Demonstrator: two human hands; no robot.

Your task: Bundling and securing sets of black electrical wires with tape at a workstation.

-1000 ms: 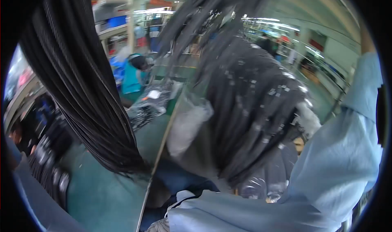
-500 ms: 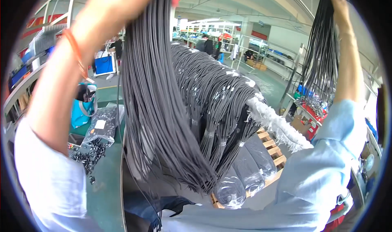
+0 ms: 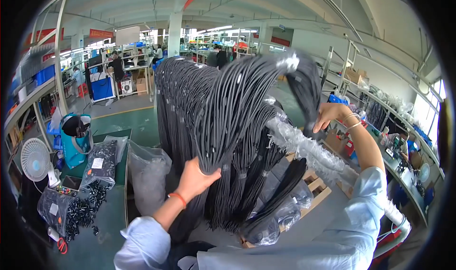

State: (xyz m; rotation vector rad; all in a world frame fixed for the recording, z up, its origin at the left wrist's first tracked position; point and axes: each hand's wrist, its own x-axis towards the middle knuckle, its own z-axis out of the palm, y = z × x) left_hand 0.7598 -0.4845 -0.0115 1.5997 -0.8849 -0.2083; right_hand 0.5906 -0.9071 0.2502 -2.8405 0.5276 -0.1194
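Head view: a worker on a factory floor drapes a thick bundle of black cables point(image 3: 237, 127) over a plastic-wrapped rail point(image 3: 308, 149); the left hand point(image 3: 195, 179), at about 7 o'clock from the frame's centre, has its fingers clamped on the hanging strands low down; the right hand point(image 3: 331, 115), toward 3 o'clock, has its fingers closed on the bundle's looped top where it folds over the rail. To hang it well, it seems wise to keep the strands gathered in the lower grip and settle the loop squarely across the rail, so that no strand slips loose. More black cable bundles point(image 3: 178, 104) already hang along the rail at 11 o'clock, crowding the space; bagged cable ends point(image 3: 273, 220) sag beneath at 5 o'clock; a clear plastic bag point(image 3: 148, 175) stands at 8 o'clock; a white fan point(image 3: 35, 160) and bags of small black parts point(image 3: 102, 163) sit on the green worktop point(image 3: 118, 142) at 9 o'clock; other people work at distant benches.
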